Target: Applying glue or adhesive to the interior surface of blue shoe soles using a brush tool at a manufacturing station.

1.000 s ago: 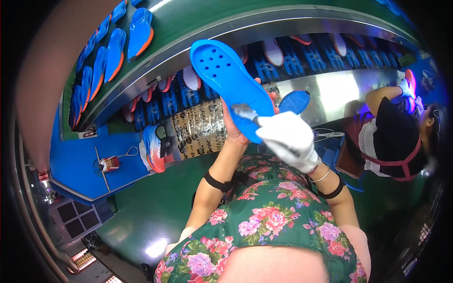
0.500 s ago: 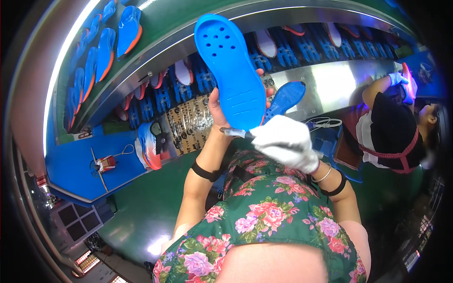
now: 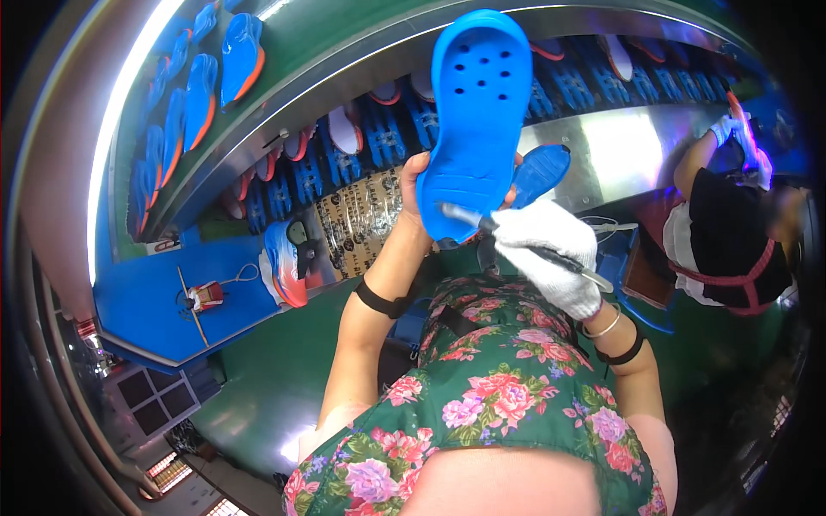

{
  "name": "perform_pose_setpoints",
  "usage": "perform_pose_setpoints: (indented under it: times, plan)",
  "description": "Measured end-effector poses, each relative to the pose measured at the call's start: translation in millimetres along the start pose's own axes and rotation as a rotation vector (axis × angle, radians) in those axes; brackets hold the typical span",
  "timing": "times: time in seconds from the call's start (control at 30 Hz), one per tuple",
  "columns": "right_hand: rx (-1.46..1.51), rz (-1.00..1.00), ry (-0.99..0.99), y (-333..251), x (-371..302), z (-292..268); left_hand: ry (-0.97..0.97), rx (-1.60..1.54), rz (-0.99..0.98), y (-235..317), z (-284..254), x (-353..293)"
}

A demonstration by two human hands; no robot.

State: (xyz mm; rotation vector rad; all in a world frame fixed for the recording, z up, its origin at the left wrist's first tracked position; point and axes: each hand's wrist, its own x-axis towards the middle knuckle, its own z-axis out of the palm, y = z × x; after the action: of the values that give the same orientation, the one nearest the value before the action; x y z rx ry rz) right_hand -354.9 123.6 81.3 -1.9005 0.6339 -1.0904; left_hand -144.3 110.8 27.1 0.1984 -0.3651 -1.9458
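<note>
My bare left hand (image 3: 415,185) holds a blue shoe sole (image 3: 471,129) from behind, the thumb along its left edge and fingertips showing at its right. Several round holes dot the far, wider end of the sole, and short grooves run across its near part. In my right hand (image 3: 551,249), which wears a white glove, is a slim brush (image 3: 463,213) with a dark handle. Its pale tip lies over the near end of the sole; whether it touches is hard to tell. A second blue sole (image 3: 542,169) rests just beyond the glove.
Blue racks with white-and-red shoes (image 3: 344,129) line the conveyor ahead. Blue-orange soles (image 3: 202,95) stand on the upper left shelf. A blue table (image 3: 138,301) at left bears a small red container (image 3: 206,297) and a multicoloured shoe (image 3: 286,262). At right, a co-worker (image 3: 731,215) handles a shoe.
The held sole has shifted right and slightly away from me. The brush tip has moved from beside the sole's near edge to over its inner face.
</note>
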Motion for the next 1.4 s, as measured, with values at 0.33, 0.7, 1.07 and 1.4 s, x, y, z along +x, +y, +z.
perform_pose_setpoints:
  times: [0.33, 0.7, 1.07, 1.4]
  plan:
    - [0.241, -0.081, -0.209, 1, -15, 0, -0.075, -0.020, -0.190, 15, -12, 3]
    - [-0.153, -0.335, -0.314, 2, -37, -3, -0.024, -0.058, -0.397, 21, -20, 6]
    - [0.233, -0.101, -0.166, 14, -22, 2, -0.167, -0.088, -0.298, 22, -20, 10]
    - [0.296, 0.212, 0.044, 5, -12, -4, 0.023, -0.185, -0.160, 9, -17, 10]
